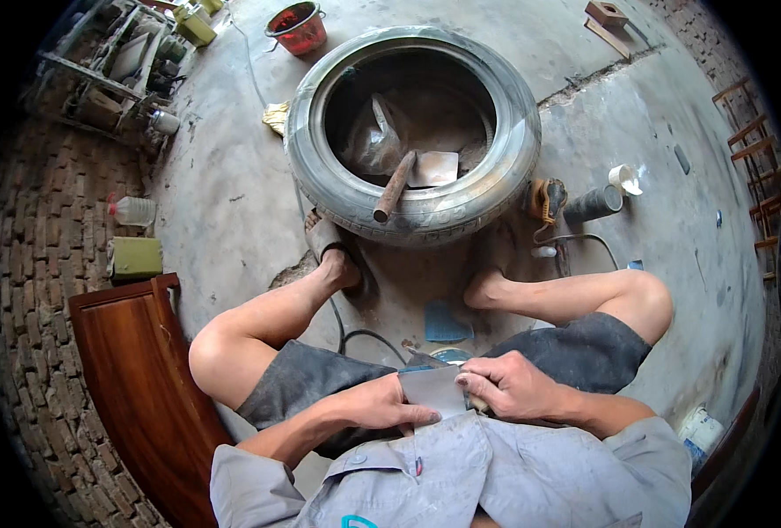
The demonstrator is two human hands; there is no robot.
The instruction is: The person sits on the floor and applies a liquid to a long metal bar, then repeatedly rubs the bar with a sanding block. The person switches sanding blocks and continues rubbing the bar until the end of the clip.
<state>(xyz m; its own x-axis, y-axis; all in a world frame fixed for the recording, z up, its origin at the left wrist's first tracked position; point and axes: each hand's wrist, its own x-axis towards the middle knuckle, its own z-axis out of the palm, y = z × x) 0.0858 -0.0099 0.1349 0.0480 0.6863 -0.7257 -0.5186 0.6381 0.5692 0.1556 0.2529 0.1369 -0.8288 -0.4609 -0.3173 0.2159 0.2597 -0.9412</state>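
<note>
At my lap, my left hand (380, 401) is closed on the lower left of a flat grey sheet (432, 388), its thumb lying across the face. A bluish strip shows along the sheet's top edge. To the right, my right hand (512, 385) is closed beside the sheet's right edge. Under its fingers a pale handle (478, 403) partly shows. A dark, blade-like piece (424, 357) sticks out above the sheet; whether it joins that handle is hidden. Just behind the sheet sits a round blue-rimmed item (449, 354), mostly covered.
A large tyre (412, 224) lies ahead, with a wooden-handled tool (396, 187) across its rim. Beyond stands a red bucket (297, 33). A corded power tool (547, 201) rests right of the tyre. A blue sheet (447, 322) lies between my legs; a brown wooden panel (148, 396) stands left.
</note>
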